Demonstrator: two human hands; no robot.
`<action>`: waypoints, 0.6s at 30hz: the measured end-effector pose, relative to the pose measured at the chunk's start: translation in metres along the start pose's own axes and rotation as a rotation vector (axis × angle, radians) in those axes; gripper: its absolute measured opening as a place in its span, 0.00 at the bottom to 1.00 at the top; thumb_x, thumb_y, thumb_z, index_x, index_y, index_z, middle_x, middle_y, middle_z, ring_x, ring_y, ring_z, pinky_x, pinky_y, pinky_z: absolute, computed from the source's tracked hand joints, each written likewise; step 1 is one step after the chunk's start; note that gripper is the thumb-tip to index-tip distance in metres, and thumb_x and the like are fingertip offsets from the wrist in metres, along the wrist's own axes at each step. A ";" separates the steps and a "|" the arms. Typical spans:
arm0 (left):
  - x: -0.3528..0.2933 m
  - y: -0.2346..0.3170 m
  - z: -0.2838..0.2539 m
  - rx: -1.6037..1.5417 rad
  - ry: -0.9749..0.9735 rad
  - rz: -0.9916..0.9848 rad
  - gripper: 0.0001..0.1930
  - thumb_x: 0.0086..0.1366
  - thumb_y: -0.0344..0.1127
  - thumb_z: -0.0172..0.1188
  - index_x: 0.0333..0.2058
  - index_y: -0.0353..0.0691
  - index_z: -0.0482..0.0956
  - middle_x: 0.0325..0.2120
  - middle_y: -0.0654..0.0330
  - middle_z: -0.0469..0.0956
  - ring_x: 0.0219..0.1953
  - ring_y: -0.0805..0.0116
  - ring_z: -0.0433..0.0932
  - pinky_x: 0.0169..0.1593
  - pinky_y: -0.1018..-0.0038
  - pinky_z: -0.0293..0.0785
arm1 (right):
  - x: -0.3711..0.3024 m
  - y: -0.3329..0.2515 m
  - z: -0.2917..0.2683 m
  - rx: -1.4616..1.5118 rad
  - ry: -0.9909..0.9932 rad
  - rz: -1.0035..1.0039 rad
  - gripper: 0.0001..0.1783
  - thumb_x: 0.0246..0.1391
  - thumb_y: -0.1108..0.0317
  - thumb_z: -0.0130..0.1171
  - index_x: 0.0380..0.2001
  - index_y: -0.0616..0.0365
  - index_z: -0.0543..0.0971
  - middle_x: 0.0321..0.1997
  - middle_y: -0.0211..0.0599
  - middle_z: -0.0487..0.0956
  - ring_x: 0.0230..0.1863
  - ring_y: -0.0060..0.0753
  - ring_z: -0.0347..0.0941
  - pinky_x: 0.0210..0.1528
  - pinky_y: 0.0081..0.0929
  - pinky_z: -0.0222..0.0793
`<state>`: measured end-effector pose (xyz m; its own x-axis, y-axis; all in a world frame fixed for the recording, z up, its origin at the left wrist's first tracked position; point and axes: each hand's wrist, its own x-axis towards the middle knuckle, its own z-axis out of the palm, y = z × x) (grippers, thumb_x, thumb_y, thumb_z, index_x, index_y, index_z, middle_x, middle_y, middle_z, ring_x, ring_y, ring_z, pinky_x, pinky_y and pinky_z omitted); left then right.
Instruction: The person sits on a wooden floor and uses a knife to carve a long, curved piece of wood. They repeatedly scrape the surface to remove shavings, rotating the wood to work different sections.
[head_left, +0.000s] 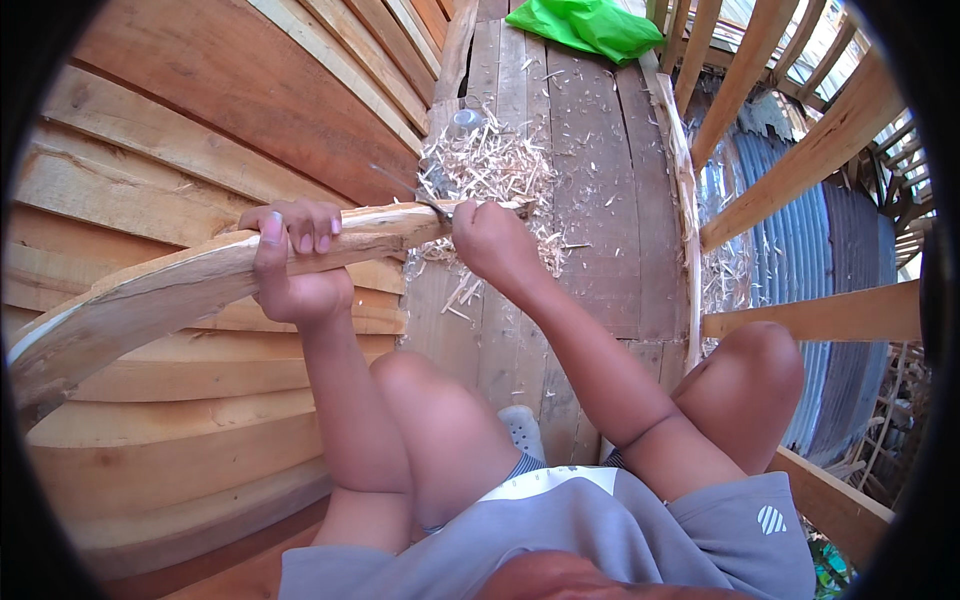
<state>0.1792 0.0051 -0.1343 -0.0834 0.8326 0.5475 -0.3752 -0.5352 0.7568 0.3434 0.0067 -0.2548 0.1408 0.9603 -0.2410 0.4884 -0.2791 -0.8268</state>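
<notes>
A long, curved piece of pale wood (pixel 190 265) runs from the left edge to the middle of the view, its surface carved and rough. My left hand (pixel 300 255) is wrapped around it from below, thumb on the near side and fingers over the top. Close to the wood's right end, my right hand (pixel 492 240) is closed in a fist around the handle of a knife. The thin blade of the knife (pixel 432 207) points up and left across the wood, partly blurred; its handle is hidden in my fingers.
Curled wood shavings (pixel 490 165) are heaped on the plank floor (pixel 590 200) beyond my hands. A clear round container (pixel 465 121) lies among them. Overlapping boards (pixel 200 130) wall the left side; a wooden railing (pixel 810 150) lines the right. A bright green bag (pixel 590 25) lies far ahead.
</notes>
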 end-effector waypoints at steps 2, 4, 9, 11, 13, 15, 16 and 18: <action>0.002 -0.001 0.001 -0.004 -0.027 0.000 0.09 0.62 0.38 0.50 0.24 0.48 0.63 0.17 0.67 0.56 0.21 0.74 0.58 0.32 0.72 0.61 | 0.002 -0.003 0.000 0.088 -0.006 0.015 0.29 0.61 0.55 0.36 0.32 0.68 0.81 0.34 0.62 0.80 0.40 0.64 0.77 0.48 0.52 0.69; 0.002 -0.001 -0.005 -0.030 -0.021 0.005 0.09 0.63 0.38 0.50 0.24 0.48 0.63 0.17 0.67 0.56 0.21 0.74 0.58 0.32 0.72 0.60 | 0.009 0.008 0.008 0.094 0.089 -0.046 0.31 0.61 0.54 0.36 0.26 0.70 0.80 0.30 0.65 0.78 0.37 0.66 0.76 0.46 0.53 0.69; -0.001 -0.001 -0.009 -0.029 0.036 -0.031 0.08 0.64 0.37 0.50 0.25 0.47 0.65 0.17 0.67 0.56 0.22 0.74 0.58 0.33 0.72 0.60 | 0.007 0.011 0.020 0.027 0.216 -0.085 0.31 0.62 0.55 0.38 0.21 0.70 0.80 0.26 0.66 0.77 0.33 0.68 0.76 0.44 0.55 0.70; -0.002 0.003 -0.004 -0.024 0.031 -0.031 0.07 0.63 0.36 0.51 0.26 0.47 0.66 0.17 0.67 0.57 0.22 0.73 0.59 0.34 0.71 0.62 | 0.007 0.011 0.023 -0.019 0.279 -0.101 0.31 0.61 0.55 0.37 0.21 0.68 0.81 0.25 0.62 0.78 0.31 0.66 0.77 0.43 0.55 0.71; -0.004 0.005 0.001 -0.029 0.045 -0.051 0.06 0.63 0.36 0.51 0.27 0.46 0.67 0.17 0.67 0.58 0.23 0.73 0.60 0.35 0.70 0.63 | 0.005 0.015 0.025 -0.049 0.323 -0.133 0.30 0.61 0.55 0.37 0.20 0.66 0.81 0.24 0.59 0.79 0.31 0.63 0.78 0.40 0.53 0.73; -0.008 0.008 -0.001 -0.043 0.053 -0.074 0.04 0.61 0.35 0.52 0.28 0.45 0.67 0.17 0.66 0.59 0.23 0.72 0.61 0.36 0.68 0.64 | -0.001 0.014 0.022 -0.086 0.376 -0.160 0.30 0.61 0.55 0.38 0.19 0.66 0.81 0.23 0.59 0.79 0.31 0.62 0.78 0.38 0.51 0.74; -0.010 0.009 0.000 -0.060 0.071 -0.090 0.04 0.61 0.33 0.53 0.28 0.44 0.67 0.17 0.65 0.60 0.23 0.71 0.62 0.36 0.68 0.65 | -0.003 0.015 0.019 -0.105 0.403 -0.173 0.30 0.60 0.55 0.38 0.19 0.65 0.81 0.23 0.58 0.79 0.31 0.61 0.78 0.36 0.51 0.74; -0.014 0.013 0.004 -0.094 0.105 -0.109 0.05 0.59 0.31 0.55 0.29 0.42 0.67 0.16 0.63 0.61 0.22 0.70 0.63 0.35 0.67 0.66 | 0.002 0.033 -0.002 -0.231 0.301 -0.016 0.27 0.60 0.58 0.37 0.26 0.65 0.82 0.31 0.57 0.80 0.36 0.62 0.78 0.40 0.52 0.73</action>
<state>0.1792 -0.0138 -0.1308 -0.1318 0.8977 0.4204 -0.4718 -0.4298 0.7699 0.3612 -0.0009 -0.2814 0.3618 0.9314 -0.0404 0.6693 -0.2897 -0.6842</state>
